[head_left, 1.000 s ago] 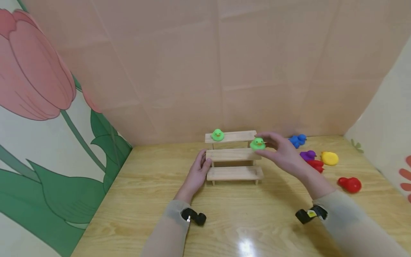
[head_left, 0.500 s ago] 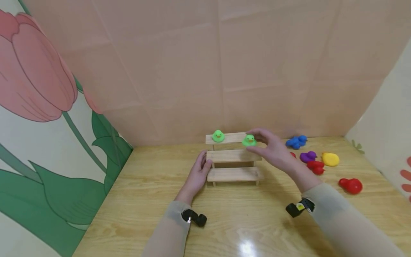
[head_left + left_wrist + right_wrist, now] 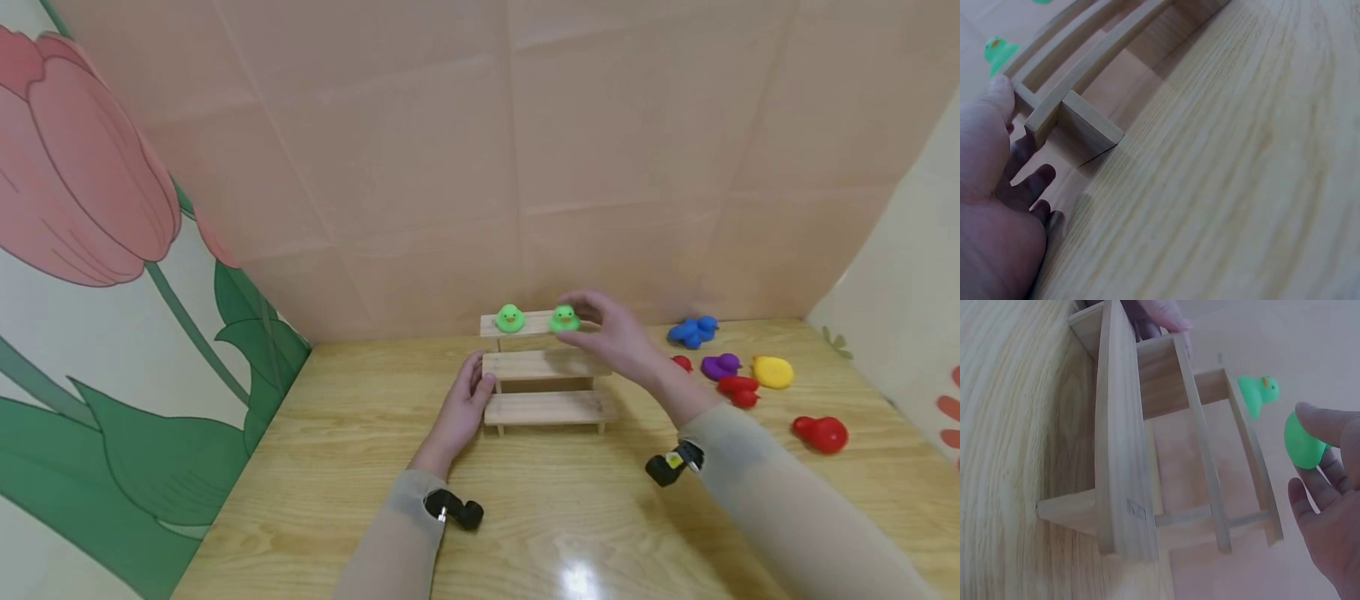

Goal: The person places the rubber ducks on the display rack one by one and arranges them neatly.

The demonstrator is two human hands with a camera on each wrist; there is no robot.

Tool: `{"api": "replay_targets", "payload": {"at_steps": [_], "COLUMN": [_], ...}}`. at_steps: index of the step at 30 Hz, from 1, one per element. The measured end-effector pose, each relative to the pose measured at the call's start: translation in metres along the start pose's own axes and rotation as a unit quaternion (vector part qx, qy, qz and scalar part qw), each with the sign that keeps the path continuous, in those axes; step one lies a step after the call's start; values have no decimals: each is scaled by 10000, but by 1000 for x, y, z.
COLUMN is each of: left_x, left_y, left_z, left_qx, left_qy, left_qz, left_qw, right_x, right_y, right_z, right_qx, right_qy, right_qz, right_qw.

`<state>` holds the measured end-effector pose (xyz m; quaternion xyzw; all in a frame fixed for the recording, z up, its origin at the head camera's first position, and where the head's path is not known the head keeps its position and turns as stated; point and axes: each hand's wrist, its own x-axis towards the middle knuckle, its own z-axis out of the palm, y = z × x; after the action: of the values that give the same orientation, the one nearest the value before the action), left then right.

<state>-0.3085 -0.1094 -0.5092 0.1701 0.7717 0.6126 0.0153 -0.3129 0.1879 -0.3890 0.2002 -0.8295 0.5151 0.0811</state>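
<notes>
A small three-tier wooden stand [image 3: 547, 408] stands on the table before me. My left hand [image 3: 456, 414] grips its left end at the middle tier, with the thumb on the front edge; in the left wrist view the fingers lie partly behind the wood. A green rubber duck [image 3: 510, 317] sits at the left of the top tier. Between the thumb and fingers of my right hand [image 3: 618, 340] is a second green rubber duck [image 3: 1305, 441]. It is at the right part of the top tier, and the right wrist view shows a gap between it and the board.
On the right of the table [image 3: 337, 467] lie blue [image 3: 693, 332], purple [image 3: 720, 365] and yellow [image 3: 772, 372] rubber ducks. Red ducks [image 3: 821, 434] are there too, one partly hidden by my right hand. A pink backdrop [image 3: 420, 167] rises behind the stand.
My right hand has carried the second green duck left and slightly up, from beside the stand's right end to the top tier. The left hand has kept its grip on the stand.
</notes>
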Motion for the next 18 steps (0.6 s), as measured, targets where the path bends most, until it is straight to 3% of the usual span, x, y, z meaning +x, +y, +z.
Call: {"api": "replay_targets", "payload": {"at_steps": [6, 18], "left_x": [-1, 1], "left_y": [1, -1], "left_z": [0, 0], "left_qx": [-46, -54], "left_qy": [-29, -43], "left_qz": [18, 5], "left_qw": [10000, 10000], "right_x": [9, 29], "right_y": [-1, 3], "right_z": [9, 20], "right_qx": [144, -78], "right_qy": [4, -21], "right_qz": [-1, 8], "right_qw": [9999, 10000]}}
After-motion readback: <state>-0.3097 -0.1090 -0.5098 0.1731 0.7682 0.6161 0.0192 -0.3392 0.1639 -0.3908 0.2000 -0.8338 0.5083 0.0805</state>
